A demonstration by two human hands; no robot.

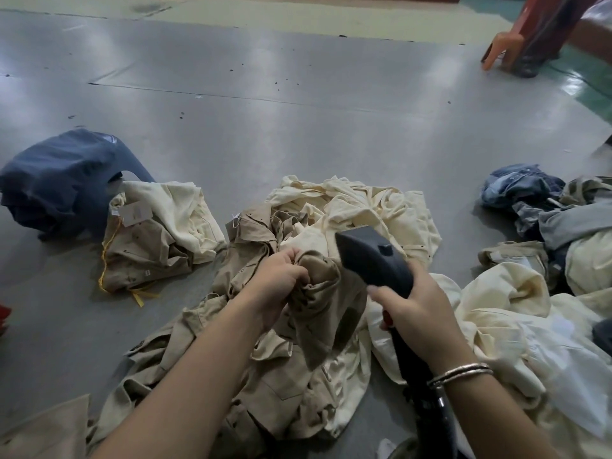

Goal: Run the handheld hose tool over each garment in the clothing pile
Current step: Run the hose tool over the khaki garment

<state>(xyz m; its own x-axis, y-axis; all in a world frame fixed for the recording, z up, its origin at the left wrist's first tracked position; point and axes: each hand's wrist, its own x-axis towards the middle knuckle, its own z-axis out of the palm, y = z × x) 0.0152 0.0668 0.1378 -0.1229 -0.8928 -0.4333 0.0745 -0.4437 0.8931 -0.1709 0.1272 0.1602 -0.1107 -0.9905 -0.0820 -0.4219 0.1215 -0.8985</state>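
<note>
A heap of tan and cream garments lies on the grey floor in front of me. My left hand grips a bunched fold of a tan garment and lifts it off the heap. My right hand holds the dark grey handheld hose tool by its handle. The tool's head points up and left, close beside the lifted tan fold. Its black hose runs down past my right wrist, which wears metal bangles.
A folded tan and cream stack with a paper tag sits to the left, beside a dark blue garment. More cream, grey and denim clothes lie at the right. An orange plastic stool leg stands far right.
</note>
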